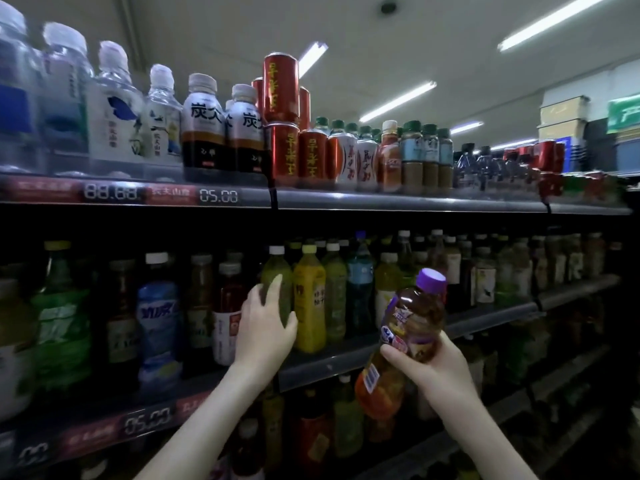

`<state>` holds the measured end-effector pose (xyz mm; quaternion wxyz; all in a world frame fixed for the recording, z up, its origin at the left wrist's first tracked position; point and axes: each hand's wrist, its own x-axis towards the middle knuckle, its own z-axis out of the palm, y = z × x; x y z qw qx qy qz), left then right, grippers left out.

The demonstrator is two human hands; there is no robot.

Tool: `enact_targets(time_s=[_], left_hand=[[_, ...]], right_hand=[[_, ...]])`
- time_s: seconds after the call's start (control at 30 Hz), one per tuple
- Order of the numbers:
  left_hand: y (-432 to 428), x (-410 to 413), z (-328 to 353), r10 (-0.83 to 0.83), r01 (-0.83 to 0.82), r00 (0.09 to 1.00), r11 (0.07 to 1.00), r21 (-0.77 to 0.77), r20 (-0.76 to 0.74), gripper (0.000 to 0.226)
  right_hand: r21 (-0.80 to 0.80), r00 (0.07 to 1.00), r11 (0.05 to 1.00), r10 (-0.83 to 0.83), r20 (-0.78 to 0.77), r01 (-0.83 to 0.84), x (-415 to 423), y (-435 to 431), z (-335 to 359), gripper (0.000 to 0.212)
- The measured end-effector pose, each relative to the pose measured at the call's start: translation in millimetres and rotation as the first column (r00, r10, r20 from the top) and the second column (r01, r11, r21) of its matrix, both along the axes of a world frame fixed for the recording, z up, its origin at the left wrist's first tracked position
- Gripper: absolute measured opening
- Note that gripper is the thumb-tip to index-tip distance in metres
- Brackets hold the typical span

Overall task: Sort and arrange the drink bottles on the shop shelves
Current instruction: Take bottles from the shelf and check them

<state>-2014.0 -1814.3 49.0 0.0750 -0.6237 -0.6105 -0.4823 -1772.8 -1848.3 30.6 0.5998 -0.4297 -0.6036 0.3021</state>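
At ten o'clock we find the clear white-capped plastic water bottles (114, 109) blurred, the outermost cut off by the edge. Toward seven o'clock our left hand (265, 327) covers the label of the green plastic bottle (277, 265).

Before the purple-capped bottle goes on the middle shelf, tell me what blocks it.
A packed front row faces the purple-capped bottle: the left hand grips a green bottle, a yellow bottle stands beside it. No free gap shows.

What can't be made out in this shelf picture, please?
All head view:
- Green bottle label: behind the left hand.
- Purple-capped bottle label: blurred, partly under the right hand.
- Water bottles, top left: blurred, cut by the edge.
- Bottom-shelf bottles: dark, behind both arms.
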Motion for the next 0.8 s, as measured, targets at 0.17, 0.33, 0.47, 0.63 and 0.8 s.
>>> enact_targets(time_s=[0.17,0.33,0.47,0.63,0.8], left_hand=[[65.8,2.6,2.6,0.104,-0.107,0.988,0.994,0.019,0.114,0.084],[103.8,2.1,-5.5,0.179,-0.177,0.952,0.984,-0.030,0.247,0.089],[107.3,4.4,-10.3,0.278,-0.250,0.923,0.959,-0.132,0.266,0.084],[87.4,14.7,-15.6,0.197,-0.229,0.901,0.973,0.039,0.388,0.056],[43.1,22.0,-31.8,0.094,-0.252,0.846,0.938,0.238,0.524,0.066]], right_hand=[[0.039,0.993,0.993,0.105,0.062,-0.108,-7.7,60.1,10.2,0.042],[0.091,0.974,0.976,0.186,0.132,-0.199,-17.8,105.5,22.6,0.042],[0.102,0.957,0.957,0.258,0.131,-0.272,-22.2,125.4,20.2,0.045],[0.179,0.951,0.934,0.301,0.079,-0.310,-33.1,137.5,17.9,0.047],[0.272,0.926,0.887,0.375,0.051,-0.374,-51.2,140.1,11.1,0.049]])
